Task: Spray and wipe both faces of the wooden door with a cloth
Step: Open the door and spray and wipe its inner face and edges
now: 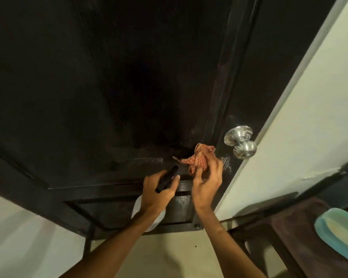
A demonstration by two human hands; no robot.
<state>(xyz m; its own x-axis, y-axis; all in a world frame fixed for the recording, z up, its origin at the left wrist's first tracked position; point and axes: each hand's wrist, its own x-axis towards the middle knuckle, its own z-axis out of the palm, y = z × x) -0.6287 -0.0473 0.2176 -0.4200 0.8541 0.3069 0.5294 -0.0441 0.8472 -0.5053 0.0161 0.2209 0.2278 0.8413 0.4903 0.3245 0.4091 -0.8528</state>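
Dark wooden door (pixel 109 77) | left hand (pixel 157 194) grips spray bottle (pixel 167 178) | right hand (pixel 206 183) pinches orange cloth (pixel 197 159) beside knob (pixel 243 146)

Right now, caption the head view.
Left hand holds spray bottle; right hand grips cloth at door, beside knob.

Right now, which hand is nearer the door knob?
Right. The right hand, holding the cloth, is just below-left of the door knob; the left hand, gripping the spray bottle, is farther left.

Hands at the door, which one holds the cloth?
The right hand, pinching the orange checked cloth near the silver doorknob; the left hand grips the spray bottle instead.
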